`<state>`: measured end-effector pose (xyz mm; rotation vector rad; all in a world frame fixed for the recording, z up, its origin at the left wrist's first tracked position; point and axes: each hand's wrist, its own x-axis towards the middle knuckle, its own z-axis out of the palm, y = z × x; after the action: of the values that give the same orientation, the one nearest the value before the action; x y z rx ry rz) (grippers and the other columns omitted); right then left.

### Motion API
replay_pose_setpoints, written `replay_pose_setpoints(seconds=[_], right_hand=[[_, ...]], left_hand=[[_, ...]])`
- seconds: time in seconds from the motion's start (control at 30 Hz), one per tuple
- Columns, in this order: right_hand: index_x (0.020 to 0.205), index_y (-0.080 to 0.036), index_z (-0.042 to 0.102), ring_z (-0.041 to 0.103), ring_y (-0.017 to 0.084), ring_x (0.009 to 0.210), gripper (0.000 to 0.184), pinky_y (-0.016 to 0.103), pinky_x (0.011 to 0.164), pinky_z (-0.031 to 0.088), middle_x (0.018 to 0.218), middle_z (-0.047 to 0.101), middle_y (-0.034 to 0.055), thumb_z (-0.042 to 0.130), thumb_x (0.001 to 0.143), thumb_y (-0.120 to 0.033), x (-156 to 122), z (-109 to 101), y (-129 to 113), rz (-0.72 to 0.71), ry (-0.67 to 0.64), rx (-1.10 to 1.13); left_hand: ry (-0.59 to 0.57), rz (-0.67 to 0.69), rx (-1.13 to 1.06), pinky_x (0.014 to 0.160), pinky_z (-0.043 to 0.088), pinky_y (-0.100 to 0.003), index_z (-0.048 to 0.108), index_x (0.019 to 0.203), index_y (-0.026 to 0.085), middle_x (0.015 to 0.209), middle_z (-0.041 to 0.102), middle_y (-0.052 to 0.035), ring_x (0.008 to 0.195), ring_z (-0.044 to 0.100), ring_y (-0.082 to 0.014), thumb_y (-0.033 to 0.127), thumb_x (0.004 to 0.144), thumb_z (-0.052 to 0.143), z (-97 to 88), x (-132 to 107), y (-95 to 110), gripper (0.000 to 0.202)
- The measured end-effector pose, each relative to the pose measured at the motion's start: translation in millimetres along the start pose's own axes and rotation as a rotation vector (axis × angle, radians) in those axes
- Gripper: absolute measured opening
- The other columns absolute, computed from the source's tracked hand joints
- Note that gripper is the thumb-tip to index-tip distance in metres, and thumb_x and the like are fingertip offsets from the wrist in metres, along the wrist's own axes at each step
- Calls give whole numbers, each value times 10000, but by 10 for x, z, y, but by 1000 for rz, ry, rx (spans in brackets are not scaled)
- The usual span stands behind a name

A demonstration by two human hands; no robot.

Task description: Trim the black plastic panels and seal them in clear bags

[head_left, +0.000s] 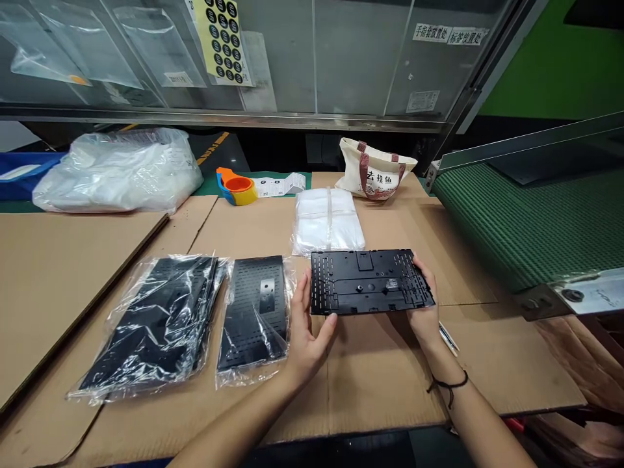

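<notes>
I hold a flat black plastic panel level above the cardboard-covered table. My left hand grips its left edge, thumb on the front rim. My right hand grips its right edge, fingers curled round the side. Just left of my left hand lies a bagged black panel in clear film. Further left lies a stack of bagged black panels. Behind the held panel sits a pile of clear plastic bags.
A green conveyor belt runs along the right. At the back stand a canvas tote bag, an orange tape dispenser, a label strip and a big white plastic sack. A pen lies under my right wrist.
</notes>
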<state>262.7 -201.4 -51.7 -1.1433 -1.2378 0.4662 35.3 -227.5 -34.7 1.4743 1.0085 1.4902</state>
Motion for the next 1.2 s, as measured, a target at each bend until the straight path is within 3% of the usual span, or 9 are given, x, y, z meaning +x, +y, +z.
replay_pose_setpoints(seconds=[0.23,0.9,1.2], right_hand=[[1348,-316,493,357,245,1411,599,502,1179,242,1510,422,51,696,793,-216,-11,34,-79,-98,26,4],[1356,-322,465,326,228,1428,589,503,1178,249,1541,374,65,668,820,-189,-16,33,-113,-135,-11,-61],[1358,-308,458,318,251,1431,607,500,1181,236,1540,373,68,690,802,-230,-32,36,-91,-132,3,-76]], left_hand=[[30,-63,-26,1228,118,-447,277,1478,367,1586,256,2,1468,186,-248,236,883,600,13,24,-6,689],[73,-135,-133,1212,192,-389,365,1433,334,1562,316,-17,1459,222,-220,247,871,620,27,78,-27,623],[77,-127,-121,1217,171,-409,380,1420,321,1554,331,-21,1461,215,-220,247,860,629,16,94,-57,617]])
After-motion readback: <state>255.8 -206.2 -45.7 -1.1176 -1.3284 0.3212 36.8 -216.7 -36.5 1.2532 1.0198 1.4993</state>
